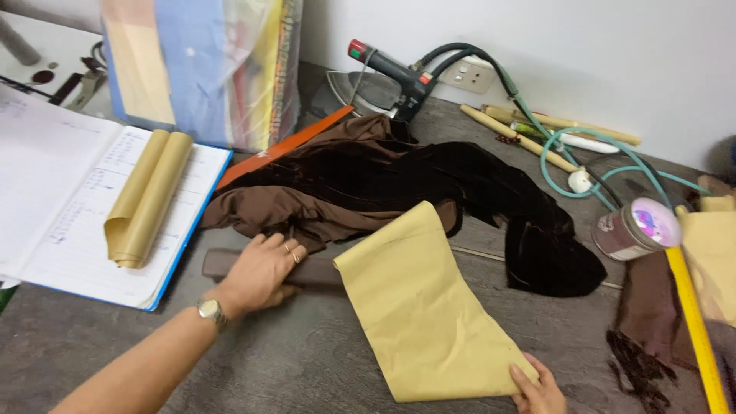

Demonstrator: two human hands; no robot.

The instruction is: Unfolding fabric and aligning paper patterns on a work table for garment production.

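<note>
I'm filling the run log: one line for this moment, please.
left hand flat on brown strip | right hand holds tan paper corner | dark velvet behind

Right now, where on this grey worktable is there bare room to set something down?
Bare patches: the near edge of the grey worktable, between the left hand and the tan paper sheet, and below the open lined notebook. Crowded: the middle with dark brown velvet fabric, and the right by the yellow ruler.

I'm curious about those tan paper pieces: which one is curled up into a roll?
The tan paper roll lying on the open notebook. The other tan sheet lies spread flat on the table, held at its corner by the right hand.
</note>
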